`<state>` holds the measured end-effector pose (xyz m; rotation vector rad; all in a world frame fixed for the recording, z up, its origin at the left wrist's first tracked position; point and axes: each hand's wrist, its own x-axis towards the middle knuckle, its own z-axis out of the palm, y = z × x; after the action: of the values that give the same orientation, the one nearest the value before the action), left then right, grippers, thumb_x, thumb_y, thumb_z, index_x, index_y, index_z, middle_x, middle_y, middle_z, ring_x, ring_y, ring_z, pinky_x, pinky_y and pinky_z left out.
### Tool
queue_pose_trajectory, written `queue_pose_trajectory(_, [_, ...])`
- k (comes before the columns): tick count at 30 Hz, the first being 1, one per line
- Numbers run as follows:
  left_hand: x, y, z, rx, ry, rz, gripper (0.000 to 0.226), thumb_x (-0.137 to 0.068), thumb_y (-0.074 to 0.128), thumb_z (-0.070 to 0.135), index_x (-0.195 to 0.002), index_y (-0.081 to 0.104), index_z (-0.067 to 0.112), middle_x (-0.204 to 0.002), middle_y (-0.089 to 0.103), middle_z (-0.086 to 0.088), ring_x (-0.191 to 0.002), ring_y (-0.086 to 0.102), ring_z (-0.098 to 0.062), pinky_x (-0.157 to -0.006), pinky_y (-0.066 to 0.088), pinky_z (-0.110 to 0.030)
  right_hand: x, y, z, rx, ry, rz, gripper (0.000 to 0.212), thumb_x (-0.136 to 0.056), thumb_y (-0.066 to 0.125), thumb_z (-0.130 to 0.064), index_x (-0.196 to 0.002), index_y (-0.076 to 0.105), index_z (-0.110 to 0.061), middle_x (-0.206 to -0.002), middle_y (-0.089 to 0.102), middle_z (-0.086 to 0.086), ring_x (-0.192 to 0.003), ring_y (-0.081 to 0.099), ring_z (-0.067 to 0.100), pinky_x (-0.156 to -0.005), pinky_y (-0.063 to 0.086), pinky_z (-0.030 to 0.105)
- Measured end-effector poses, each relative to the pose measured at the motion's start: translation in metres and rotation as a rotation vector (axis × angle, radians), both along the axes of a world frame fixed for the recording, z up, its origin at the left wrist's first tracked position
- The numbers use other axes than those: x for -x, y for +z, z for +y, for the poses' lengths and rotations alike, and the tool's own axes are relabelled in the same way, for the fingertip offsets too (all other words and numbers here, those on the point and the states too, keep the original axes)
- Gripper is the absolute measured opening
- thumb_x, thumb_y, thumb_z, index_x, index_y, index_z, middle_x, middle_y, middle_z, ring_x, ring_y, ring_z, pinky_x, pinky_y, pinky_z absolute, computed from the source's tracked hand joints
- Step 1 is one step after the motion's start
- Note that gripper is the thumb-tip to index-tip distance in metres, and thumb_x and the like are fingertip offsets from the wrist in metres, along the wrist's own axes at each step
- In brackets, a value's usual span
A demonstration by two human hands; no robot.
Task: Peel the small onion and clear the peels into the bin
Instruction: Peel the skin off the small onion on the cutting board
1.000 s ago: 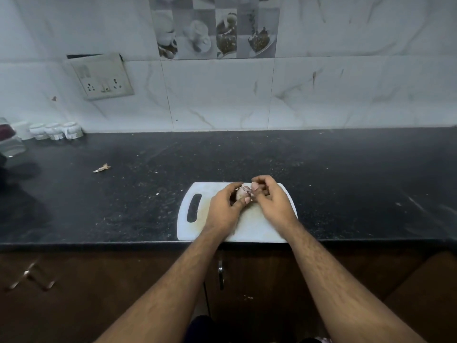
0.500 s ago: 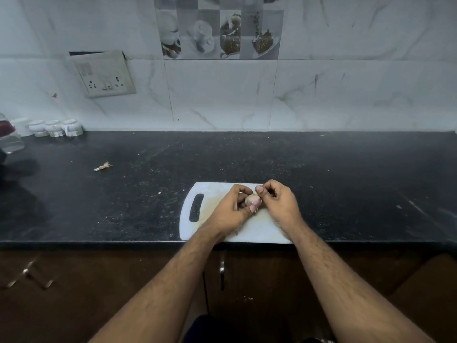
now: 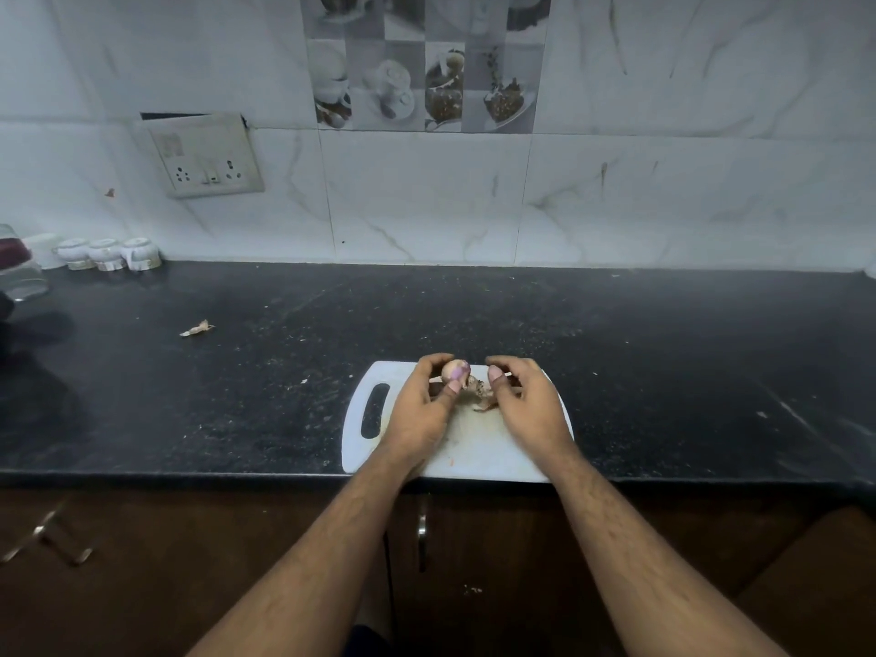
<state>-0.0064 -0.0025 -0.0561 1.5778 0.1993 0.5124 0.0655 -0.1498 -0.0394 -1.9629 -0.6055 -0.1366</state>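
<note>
Both hands were over the white cutting board (image 3: 474, 448), which lay at the front edge of the black desk (image 3: 663, 372). The left hand (image 3: 419, 410) held the small onion (image 3: 452, 369) pinched between thumb and curled fingers, raised just above the board's far edge; pale flesh with a purple tinge showed on it. The right hand (image 3: 526, 405) sat just beside it, slightly apart, fingers curled with the thumb up; whether it pinched a strip of peel could not be told. Between the two hands a clump of brownish peels (image 3: 481, 393) lay or hung near the board surface, close to the onion; contact with either hand was unclear. A further dry peel scrap (image 3: 196, 328) lay on the desk well to the left of the board. At the far left against the tiled wall stood three small white cups (image 3: 106, 253) and part of a clear container (image 3: 21, 272). A socket plate (image 3: 206, 156) was mounted on the wall above them.
</note>
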Motion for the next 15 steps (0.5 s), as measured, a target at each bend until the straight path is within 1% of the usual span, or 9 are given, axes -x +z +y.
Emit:
queue_pose_trajectory(2, [0.000, -0.001, 0.001, -0.035, -0.028, 0.001, 0.022, -0.104, 0.065, 0.023, -0.122, 0.064, 0.034, -0.119, 0.074, 0.011, -0.110, 0.071, -0.005, -0.092, 0.054, -0.021, 0.006, 0.004, -0.001, -0.086, 0.106, 0.079, 0.031, -0.099, 0.066, -0.037, -0.126, 0.068, -0.021, -0.114, 0.068, -0.006, -0.085, 0.072, 0.004, -0.074, 0.056, 0.017])
queue_pose_trajectory(3, [0.000, -0.001, 0.002, -0.036, -0.040, 0.003, 0.023, -0.104, 0.065, 0.021, -0.122, 0.064, 0.034, -0.119, 0.075, 0.010, -0.110, 0.071, -0.006, -0.094, 0.055, -0.023, 0.008, 0.005, -0.001, -0.098, 0.152, 0.117, 0.034, -0.096, 0.070, -0.040, -0.124, 0.069, -0.022, -0.107, 0.072, -0.004, -0.081, 0.073, 0.005, -0.072, 0.057, 0.018])
queue_pose_trajectory(5, [0.000, -0.001, 0.001, -0.002, -0.052, 0.003, 0.023, -0.103, 0.066, 0.021, -0.123, 0.064, 0.032, -0.120, 0.076, 0.007, -0.112, 0.072, -0.009, -0.100, 0.057, -0.030, 0.005, 0.000, 0.001, -0.064, 0.159, 0.148, 0.035, -0.090, 0.076, -0.046, -0.117, 0.072, -0.024, -0.092, 0.076, -0.004, -0.081, 0.075, 0.011, -0.075, 0.064, 0.033])
queue_pose_trajectory(7, [-0.001, -0.003, 0.001, 0.020, -0.036, 0.008, 0.023, -0.100, 0.070, 0.030, -0.122, 0.064, 0.031, -0.119, 0.077, 0.007, -0.111, 0.074, -0.016, -0.103, 0.057, -0.040, 0.002, -0.003, 0.001, -0.045, 0.125, 0.159, 0.036, -0.084, 0.076, -0.056, -0.107, 0.075, -0.029, -0.082, 0.075, -0.005, -0.081, 0.075, 0.018, -0.075, 0.065, 0.047])
queue_pose_trajectory(9, [-0.002, -0.003, 0.000, 0.035, -0.037, 0.014, 0.027, -0.097, 0.073, 0.037, -0.121, 0.064, 0.028, -0.117, 0.078, 0.007, -0.108, 0.075, -0.020, -0.102, 0.058, -0.045, -0.002, -0.006, -0.001, -0.065, 0.099, 0.171, 0.037, -0.079, 0.074, -0.063, -0.097, 0.076, -0.030, -0.078, 0.075, -0.007, -0.080, 0.075, 0.020, -0.074, 0.064, 0.051])
queue_pose_trajectory(10, [-0.002, -0.003, -0.001, 0.038, -0.039, 0.016, 0.029, -0.096, 0.074, 0.040, -0.120, 0.064, 0.027, -0.115, 0.078, 0.006, -0.107, 0.075, -0.020, -0.101, 0.059, -0.046, -0.003, -0.006, -0.001, -0.069, 0.100, 0.173, 0.031, -0.082, 0.074, -0.058, -0.094, 0.076, -0.029, -0.078, 0.075, -0.007, -0.079, 0.075, 0.020, -0.074, 0.064, 0.051])
queue_pose_trajectory(12, [-0.004, -0.004, -0.001, 0.035, -0.027, 0.022, 0.032, -0.094, 0.076, 0.043, -0.118, 0.065, 0.026, -0.112, 0.078, 0.004, -0.103, 0.076, -0.022, -0.098, 0.060, -0.048, 0.000, -0.004, 0.000, -0.066, 0.115, 0.159, 0.014, -0.092, 0.074, -0.042, -0.092, 0.076, -0.028, -0.079, 0.075, -0.007, -0.079, 0.075, 0.020, -0.073, 0.064, 0.051])
queue_pose_trajectory(13, [-0.003, -0.004, -0.001, 0.025, -0.020, 0.021, 0.031, -0.093, 0.078, 0.041, -0.117, 0.064, 0.026, -0.110, 0.078, 0.002, -0.101, 0.076, -0.022, -0.097, 0.060, -0.048, 0.000, -0.004, 0.000, -0.060, 0.120, 0.141, 0.009, -0.094, 0.072, -0.036, -0.092, 0.076, -0.028, -0.080, 0.075, -0.007, -0.079, 0.075, 0.020, -0.073, 0.064, 0.051])
queue_pose_trajectory(15, [-0.003, -0.006, -0.001, -0.026, -0.002, 0.014, 0.027, -0.092, 0.078, 0.036, -0.114, 0.064, 0.028, -0.109, 0.078, 0.002, -0.098, 0.075, -0.020, -0.094, 0.061, -0.043, 0.001, -0.003, 0.000, -0.032, 0.116, 0.136, 0.009, -0.098, 0.069, -0.030, -0.091, 0.074, -0.026, -0.079, 0.074, -0.005, -0.074, 0.074, 0.019, -0.070, 0.065, 0.049])
